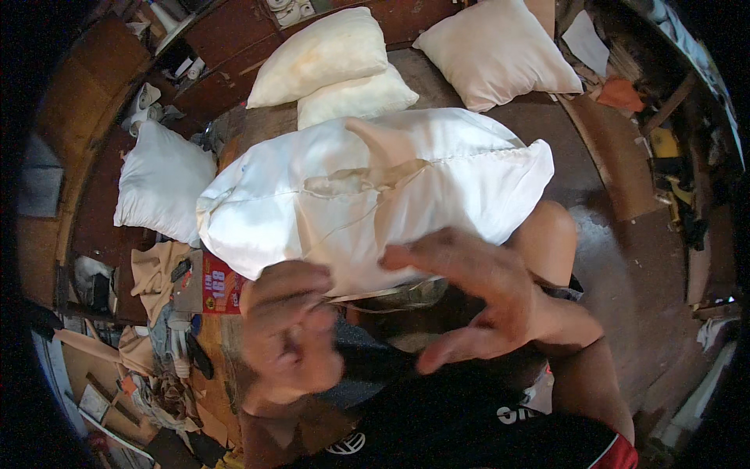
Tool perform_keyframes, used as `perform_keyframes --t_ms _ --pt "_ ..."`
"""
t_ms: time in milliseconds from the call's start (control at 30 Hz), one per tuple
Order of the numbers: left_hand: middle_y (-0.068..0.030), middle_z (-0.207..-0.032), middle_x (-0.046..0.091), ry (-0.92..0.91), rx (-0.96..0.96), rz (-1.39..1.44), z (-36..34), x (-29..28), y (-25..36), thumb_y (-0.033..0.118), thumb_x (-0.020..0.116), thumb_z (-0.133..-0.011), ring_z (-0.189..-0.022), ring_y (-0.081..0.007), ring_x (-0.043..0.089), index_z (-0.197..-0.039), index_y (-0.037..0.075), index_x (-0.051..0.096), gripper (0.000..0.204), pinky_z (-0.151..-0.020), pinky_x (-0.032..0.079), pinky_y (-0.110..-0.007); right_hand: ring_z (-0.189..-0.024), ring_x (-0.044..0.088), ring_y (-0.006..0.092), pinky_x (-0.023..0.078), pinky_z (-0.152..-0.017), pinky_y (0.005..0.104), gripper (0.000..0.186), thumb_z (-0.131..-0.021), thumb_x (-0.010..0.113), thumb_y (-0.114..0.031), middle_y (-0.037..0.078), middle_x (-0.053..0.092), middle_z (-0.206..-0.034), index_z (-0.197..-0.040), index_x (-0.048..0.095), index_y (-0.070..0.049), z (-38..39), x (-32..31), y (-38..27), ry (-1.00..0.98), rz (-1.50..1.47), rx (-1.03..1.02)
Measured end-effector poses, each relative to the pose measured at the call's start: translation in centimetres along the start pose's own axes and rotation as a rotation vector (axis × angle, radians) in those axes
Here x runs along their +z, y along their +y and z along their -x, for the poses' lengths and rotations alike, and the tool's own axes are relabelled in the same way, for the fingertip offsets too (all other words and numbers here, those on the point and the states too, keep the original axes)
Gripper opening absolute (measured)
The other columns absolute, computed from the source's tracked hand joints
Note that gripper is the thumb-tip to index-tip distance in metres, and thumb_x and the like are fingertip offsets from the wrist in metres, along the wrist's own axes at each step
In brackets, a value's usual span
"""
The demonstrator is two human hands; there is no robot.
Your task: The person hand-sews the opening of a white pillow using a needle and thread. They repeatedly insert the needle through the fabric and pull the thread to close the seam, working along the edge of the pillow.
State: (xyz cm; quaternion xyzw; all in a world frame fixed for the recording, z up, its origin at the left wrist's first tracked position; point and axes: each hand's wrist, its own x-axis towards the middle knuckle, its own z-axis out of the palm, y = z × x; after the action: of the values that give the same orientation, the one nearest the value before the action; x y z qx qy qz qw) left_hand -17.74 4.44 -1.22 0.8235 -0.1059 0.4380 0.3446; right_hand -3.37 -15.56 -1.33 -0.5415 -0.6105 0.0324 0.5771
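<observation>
A large white pillow or cushion (484, 187) lies across in front of me. Its long seam is parted in the middle, and off-white filling (344, 185) shows in the gap. A fine line like a thread runs over the cloth from the gap toward my left hand. My left hand (289, 336), blurred, is raised at the pillow's near left edge with fingers curled in; whatever they hold is hidden. At the near edge, my right hand (476, 289) has its fingers stretched out and its thumb apart, with nothing seen in it.
Two cream pillows (320, 59) lie stacked beyond, another pillow (496, 55) at the far right, and a white one (160, 184) on the left. Cloth scraps and odds and ends (164, 375) clutter the left side. A bare knee (547, 242) rises beside the pillow's right end.
</observation>
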Motion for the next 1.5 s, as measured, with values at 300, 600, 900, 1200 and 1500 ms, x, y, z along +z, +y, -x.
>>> perform_keyframes --t_ms 300,600,900,1200,1500 --pt "-0.0175 -0.094 0.069 -0.074 0.112 0.105 -2.9 6.2 -2.6 -0.012 0.072 -0.076 -0.084 -0.031 0.066 -0.097 -0.002 0.063 0.025 -0.077 0.052 -0.037 -0.085 0.071 0.0229 0.055 -0.076 0.0309 0.02 -0.087 0.071 0.005 0.017 0.073 -0.098 -0.107 0.07 0.004 1.6 -0.8 1.9 0.375 -0.118 0.179" --pt "-0.0102 -0.1 0.072 -0.205 0.083 -0.054 -8.4 7.2 -5.7 0.009 0.08 -0.079 -0.095 -0.0299 0.067 -0.103 0.006 0.072 0.025 -0.086 0.051 -0.04 -0.09 0.067 0.0153 0.053 -0.081 0.0283 0.012 -0.096 0.062 -0.001 0.011 0.072 -0.098 -0.103 0.069 0.005 1.1 -1.8 3.5 0.631 0.006 0.327" --pt "-0.0076 -0.116 0.07 -0.3 0.17 -0.316 -5.8 9.3 -11.8 0.007 0.077 -0.076 -0.113 -0.0295 0.062 -0.103 0.009 0.073 0.027 -0.098 0.047 -0.041 -0.096 0.063 0.012 0.051 -0.089 0.0264 0.018 -0.104 0.056 -0.007 0.008 0.068 -0.106 -0.115 0.064 0.005 -0.5 0.0 8.7 0.684 -0.167 0.352" --pt "-0.0065 -0.111 0.071 -0.238 0.212 -0.314 -5.2 9.3 -12.1 0.006 0.078 -0.074 -0.108 -0.0286 0.065 -0.096 0.009 0.072 0.023 -0.095 0.049 -0.041 -0.096 0.065 0.0138 0.052 -0.087 0.0263 0.015 -0.1 0.06 -0.001 0.011 0.071 -0.105 -0.11 0.069 0.006 -0.2 0.2 9.2 0.679 -0.083 0.409" --pt "-0.0067 -0.111 0.072 -0.234 0.222 -0.316 -5.2 9.2 -12.0 0.005 0.079 -0.073 -0.107 -0.028 0.066 -0.094 0.008 0.073 0.022 -0.094 0.05 -0.04 -0.093 0.065 0.0134 0.051 -0.083 0.0259 0.014 -0.098 0.063 -0.003 0.011 0.072 -0.103 -0.108 0.071 0.005 -0.2 0.5 9.5 0.67 -0.05 0.408"
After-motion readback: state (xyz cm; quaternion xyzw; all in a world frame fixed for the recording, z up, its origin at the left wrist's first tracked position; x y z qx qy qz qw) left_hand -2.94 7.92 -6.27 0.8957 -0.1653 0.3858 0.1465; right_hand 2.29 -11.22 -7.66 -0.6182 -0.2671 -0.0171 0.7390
